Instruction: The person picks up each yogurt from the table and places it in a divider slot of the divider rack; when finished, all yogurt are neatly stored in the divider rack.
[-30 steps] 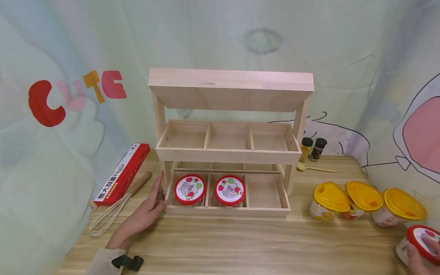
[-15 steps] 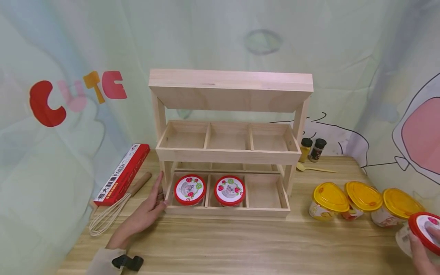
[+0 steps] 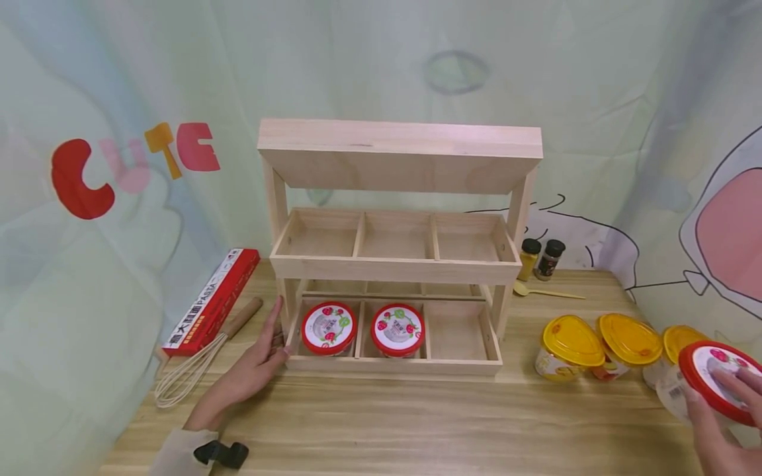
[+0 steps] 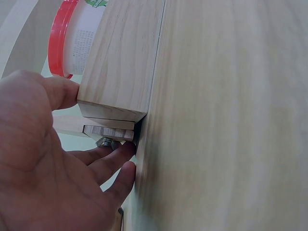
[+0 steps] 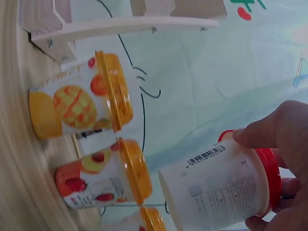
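Right hand (image 3: 729, 456): thumb and fingers clamped on a white round tub with a red-edged, berry-printed lid (image 3: 711, 363), held near the lid. Right wrist view puts its base off the tabletop; long axis close to upright, slight tilt not certain.

Left hand (image 3: 256, 370): well apart from the other, fingers mostly extended, touching the lower left corner of a pale wooden two-tier rack (image 3: 393, 270). No tub in it.

Key relation: held tub lies well to the right of the rack. Right lower compartment (image 3: 458, 334), floor showing, sits between the hands, at the rack's end facing the tub. Matching red-lidded tubs (image 3: 329, 328) stand in the left and middle ones.

Room: three round tubs with yellow lids (image 3: 571, 340) stand just beyond the held tub; contact with the end one cannot be told. Open wood-grain tabletop (image 3: 417, 423) runs in front. Edges to clear, by judgement: lower front board (image 3: 452, 367), right end wall (image 3: 493, 334).
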A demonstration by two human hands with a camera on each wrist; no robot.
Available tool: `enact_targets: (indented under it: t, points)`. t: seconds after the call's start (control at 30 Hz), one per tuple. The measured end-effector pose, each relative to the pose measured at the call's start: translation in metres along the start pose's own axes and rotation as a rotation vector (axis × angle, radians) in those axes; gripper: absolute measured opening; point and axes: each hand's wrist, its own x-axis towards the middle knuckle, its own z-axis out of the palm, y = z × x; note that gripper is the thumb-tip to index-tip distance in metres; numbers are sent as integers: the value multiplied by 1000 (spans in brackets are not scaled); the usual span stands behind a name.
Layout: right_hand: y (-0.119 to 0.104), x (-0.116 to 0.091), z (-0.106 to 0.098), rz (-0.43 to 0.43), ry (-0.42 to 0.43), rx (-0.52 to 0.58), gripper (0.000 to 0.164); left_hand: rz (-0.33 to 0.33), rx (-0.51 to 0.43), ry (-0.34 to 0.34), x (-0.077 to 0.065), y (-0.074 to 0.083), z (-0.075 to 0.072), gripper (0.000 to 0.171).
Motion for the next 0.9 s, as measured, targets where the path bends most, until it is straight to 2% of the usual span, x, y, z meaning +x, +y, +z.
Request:
enact_targets:
  t: [0.17, 0.37, 0.6, 0.9]
  points:
    - [-18, -2, 2, -59, -83, 20, 55, -10, 2, -4, 0, -3, 0, 96]
    - [-30, -3, 5, -98, -187, -23, 57, -13, -1, -6, 0, -3, 1, 96]
    - [-44, -8, 11, -212, -166, 102, 53, -11, 4, 0, 0, -4, 2, 96]
    - [-63, -12, 25, -261, -171, 180, 51, -11, 0, 2, 0, -5, 3, 95]
